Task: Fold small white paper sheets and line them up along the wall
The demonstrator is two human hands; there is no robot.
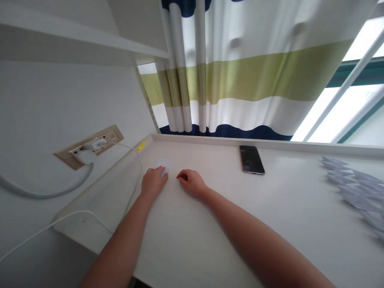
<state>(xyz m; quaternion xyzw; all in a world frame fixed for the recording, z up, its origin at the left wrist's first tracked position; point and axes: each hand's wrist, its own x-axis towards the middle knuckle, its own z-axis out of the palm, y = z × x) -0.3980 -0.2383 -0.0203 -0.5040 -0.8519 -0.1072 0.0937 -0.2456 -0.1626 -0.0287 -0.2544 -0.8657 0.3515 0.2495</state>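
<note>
My left hand [154,182] lies on the white table, its fingers stretched out over a small piece of white paper [167,163]. The paper is faint against the pale surface, and the hand covers part of it. Just right of the paper, my right hand [192,182] rests on its side on the table, fingers curled in towards the thumb. Nothing shows between those fingers. A small space separates the two hands.
A dark phone [252,160] lies right of my hands. Folded white paper pieces [357,186] stand in rows at the far right. Thin white cable [138,176] runs left of my left arm from the wall socket [90,147]. A striped curtain [240,84] hangs behind the table.
</note>
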